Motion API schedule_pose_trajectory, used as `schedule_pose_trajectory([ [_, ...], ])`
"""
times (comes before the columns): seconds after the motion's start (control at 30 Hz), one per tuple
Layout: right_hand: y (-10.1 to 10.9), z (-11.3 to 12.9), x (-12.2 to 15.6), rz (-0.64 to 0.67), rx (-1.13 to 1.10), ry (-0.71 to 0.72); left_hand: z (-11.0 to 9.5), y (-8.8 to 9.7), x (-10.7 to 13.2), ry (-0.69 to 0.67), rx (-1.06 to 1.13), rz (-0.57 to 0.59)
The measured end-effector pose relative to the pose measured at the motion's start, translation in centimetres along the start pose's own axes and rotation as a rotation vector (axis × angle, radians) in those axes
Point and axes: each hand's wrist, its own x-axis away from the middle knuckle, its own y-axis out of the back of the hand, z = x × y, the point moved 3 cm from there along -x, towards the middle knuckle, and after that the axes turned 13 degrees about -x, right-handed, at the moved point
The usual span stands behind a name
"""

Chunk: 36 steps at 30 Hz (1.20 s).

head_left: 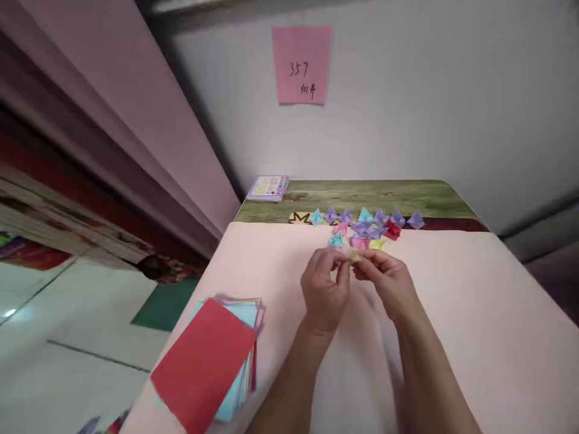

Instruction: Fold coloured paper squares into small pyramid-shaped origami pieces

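My left hand [324,289] and my right hand [388,280] meet above the table, both closed on one small pale yellow folded paper [354,255]. Fingertips cover much of it, so its exact shape is hard to make out. Just beyond the hands sits a cluster of small folded paper pieces: a purple one [330,214], a light blue one [336,240], a pink one [360,242], a red one [392,229] and a yellow-green one [377,243].
A stack of coloured paper sheets [205,361], red on top, lies at the table's left edge. Pale pink covering [452,313] spreads over the table. A small stack of printed cards [268,188] is at the far left corner. A pink note [302,65] hangs on the wall.
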Motion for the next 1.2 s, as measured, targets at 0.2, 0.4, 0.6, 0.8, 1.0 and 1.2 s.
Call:
schedule_pose_trajectory([
  [0.2,0.1,-0.2,0.2,-0.052,-0.086,-0.040,0.2,-0.4,0.0,0.311,0.323,0.186],
  [0.4,-0.1,0.0,0.5,-0.039,-0.302,-0.149,0.8,-1.4,0.2,0.712,0.776,0.305],
  [0.6,-0.1,0.1,0.4,-0.029,-0.367,-0.173,0.5,-1.5,0.2,0.707,0.838,0.354],
  [0.8,-0.4,0.2,0.5,0.008,-0.390,-0.188,0.4,-1.7,0.3,0.689,0.885,0.397],
  [1.0,-0.6,0.4,0.6,0.021,-0.427,-0.196,0.1,-1.8,0.3,0.662,0.922,0.417],
  [1.2,-0.7,0.4,0.6,0.015,-0.439,-0.209,0.0,-1.6,0.2,0.644,0.932,0.427],
])
